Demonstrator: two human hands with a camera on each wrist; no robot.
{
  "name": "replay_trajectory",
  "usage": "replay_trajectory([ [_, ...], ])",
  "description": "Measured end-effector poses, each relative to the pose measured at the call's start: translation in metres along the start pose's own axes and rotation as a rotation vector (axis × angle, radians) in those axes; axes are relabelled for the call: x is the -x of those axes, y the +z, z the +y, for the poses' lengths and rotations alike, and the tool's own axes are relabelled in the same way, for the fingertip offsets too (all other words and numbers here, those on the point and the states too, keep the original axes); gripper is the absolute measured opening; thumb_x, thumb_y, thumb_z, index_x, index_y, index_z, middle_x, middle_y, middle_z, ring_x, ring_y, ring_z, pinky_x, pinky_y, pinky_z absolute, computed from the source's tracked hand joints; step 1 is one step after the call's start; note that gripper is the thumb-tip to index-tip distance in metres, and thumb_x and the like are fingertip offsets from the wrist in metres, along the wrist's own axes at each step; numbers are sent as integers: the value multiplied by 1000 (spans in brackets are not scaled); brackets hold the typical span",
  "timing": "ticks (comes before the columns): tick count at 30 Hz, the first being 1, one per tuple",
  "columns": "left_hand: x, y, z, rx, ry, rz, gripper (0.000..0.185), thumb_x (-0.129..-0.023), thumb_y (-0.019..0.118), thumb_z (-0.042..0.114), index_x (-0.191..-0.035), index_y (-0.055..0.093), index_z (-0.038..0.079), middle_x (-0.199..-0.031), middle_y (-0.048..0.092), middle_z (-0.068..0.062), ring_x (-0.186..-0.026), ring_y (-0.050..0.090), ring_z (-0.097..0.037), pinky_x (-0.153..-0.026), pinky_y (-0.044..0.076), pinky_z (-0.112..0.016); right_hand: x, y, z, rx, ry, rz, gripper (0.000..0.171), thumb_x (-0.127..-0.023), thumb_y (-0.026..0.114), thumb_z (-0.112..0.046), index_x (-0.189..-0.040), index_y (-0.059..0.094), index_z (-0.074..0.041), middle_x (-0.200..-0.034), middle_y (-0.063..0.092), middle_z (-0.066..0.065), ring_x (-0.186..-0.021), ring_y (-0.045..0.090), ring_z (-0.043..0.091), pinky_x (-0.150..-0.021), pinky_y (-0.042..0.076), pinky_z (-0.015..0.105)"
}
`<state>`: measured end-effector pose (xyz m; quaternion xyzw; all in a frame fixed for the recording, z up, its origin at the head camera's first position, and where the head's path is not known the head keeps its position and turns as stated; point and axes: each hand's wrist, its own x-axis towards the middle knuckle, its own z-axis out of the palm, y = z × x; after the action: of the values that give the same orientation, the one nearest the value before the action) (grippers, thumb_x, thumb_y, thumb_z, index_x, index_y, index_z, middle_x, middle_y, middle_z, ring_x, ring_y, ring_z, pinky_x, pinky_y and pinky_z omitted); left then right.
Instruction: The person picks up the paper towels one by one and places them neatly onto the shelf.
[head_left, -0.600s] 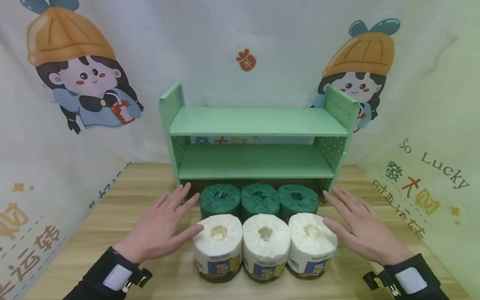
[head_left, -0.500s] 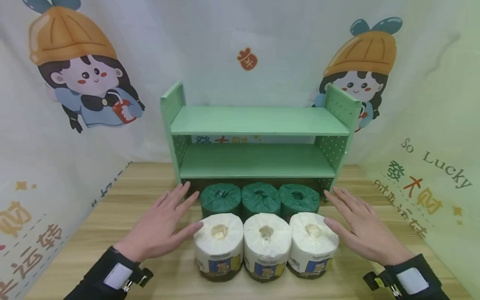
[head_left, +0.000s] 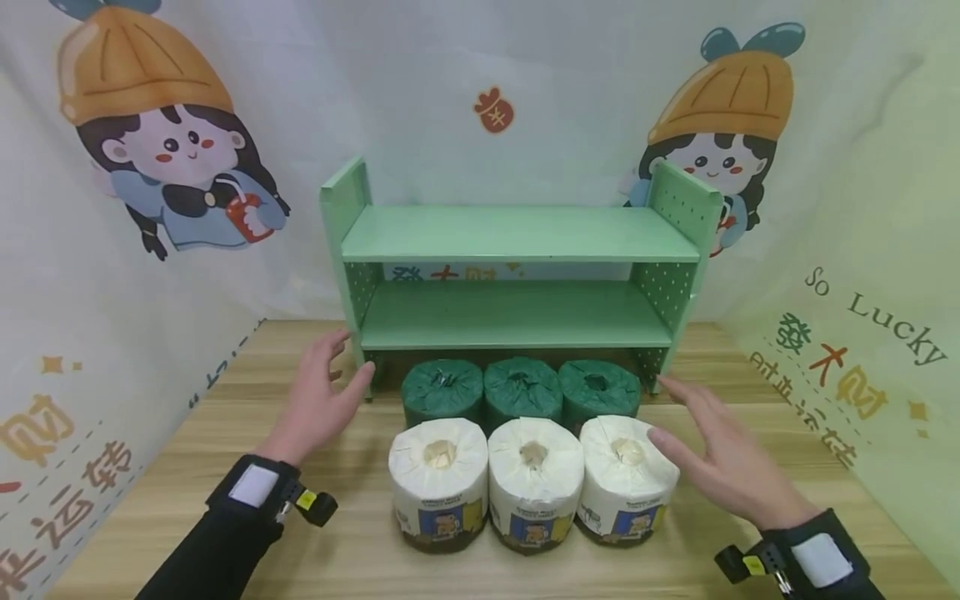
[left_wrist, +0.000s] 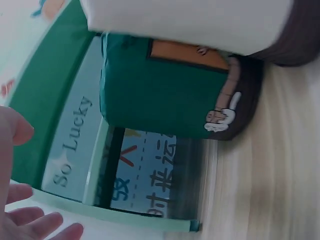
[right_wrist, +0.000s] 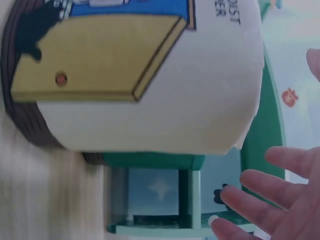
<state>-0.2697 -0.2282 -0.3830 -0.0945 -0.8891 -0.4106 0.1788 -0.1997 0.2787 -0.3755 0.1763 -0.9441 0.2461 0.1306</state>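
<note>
Three white paper rolls stand in a row at the front: left (head_left: 438, 483), middle (head_left: 534, 485), right (head_left: 628, 477). Behind them stand three dark green rolls (head_left: 522, 388). My left hand (head_left: 330, 379) hovers with relaxed fingers beside the left leg of the green shelf (head_left: 517, 233) and holds nothing. My right hand (head_left: 697, 442) is spread flat just right of the right white roll, its thumb close to the roll. The left wrist view shows a green roll (left_wrist: 165, 95) and my fingertips (left_wrist: 30, 225). A white roll (right_wrist: 150, 85) fills the right wrist view, with my fingers (right_wrist: 270, 200) beside it.
The two-tier shelf stands at the back of the wooden table (head_left: 187, 467), both boards bare. Printed cloth walls (head_left: 112, 208) close in the table on the left, back and right.
My left hand has left the left white roll and moved forward and left toward the shelf's left leg. The right hand has barely shifted.
</note>
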Motion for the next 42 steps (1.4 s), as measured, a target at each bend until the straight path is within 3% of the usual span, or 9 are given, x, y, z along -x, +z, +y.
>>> replay_trajectory([
  [5,-19,5,-4,101,-132,21,87,-112,60,44,-175,15,6,-179,20,-28,-163,33,-48,-127,42,-64,5,7,3,-99,35,-7,74,-111,63,-41,-170,34,-7,-167,45,31,-143,53,56,-104,46,85],
  [10,-36,13,-14,203,-182,38,92,-112,60,45,-176,6,6,-182,14,-25,-166,27,-47,-132,35,-61,13,18,7,-197,81,-30,75,-111,63,-39,-170,32,-5,-169,43,30,-142,54,59,-104,49,81],
  [15,-48,21,-25,266,-193,48,86,-113,58,42,-176,12,6,-183,18,-22,-166,29,-47,-132,36,-58,22,30,10,-269,108,-48,76,-110,66,-36,-170,31,-4,-169,41,30,-141,55,59,-104,49,81],
  [24,-55,26,-41,319,-204,32,72,-117,51,32,-177,17,11,-183,22,-16,-163,37,-43,-128,42,-56,31,45,15,-330,107,-64,87,-104,74,-30,-172,26,-7,-168,42,33,-139,56,57,-105,49,81],
  [30,-54,28,-43,259,-214,23,64,-117,49,37,-174,31,14,-178,35,-18,-160,42,-45,-126,44,-61,34,51,16,-365,152,-111,101,-98,82,-31,-174,20,-7,-167,41,35,-142,55,56,-109,43,85],
  [36,-55,33,-50,241,-258,15,61,-117,45,47,-164,49,8,-165,53,-24,-154,50,-44,-124,46,-63,37,56,15,-409,193,-187,113,-91,89,-30,-172,15,-2,-169,39,33,-151,45,59,-115,32,88],
  [42,-60,34,-51,255,-243,36,58,-117,44,46,-159,56,7,-162,57,-23,-152,52,-40,-124,45,-62,37,57,18,-419,181,-188,116,-89,91,-29,-172,13,-3,-168,42,33,-151,44,59,-116,35,85],
])
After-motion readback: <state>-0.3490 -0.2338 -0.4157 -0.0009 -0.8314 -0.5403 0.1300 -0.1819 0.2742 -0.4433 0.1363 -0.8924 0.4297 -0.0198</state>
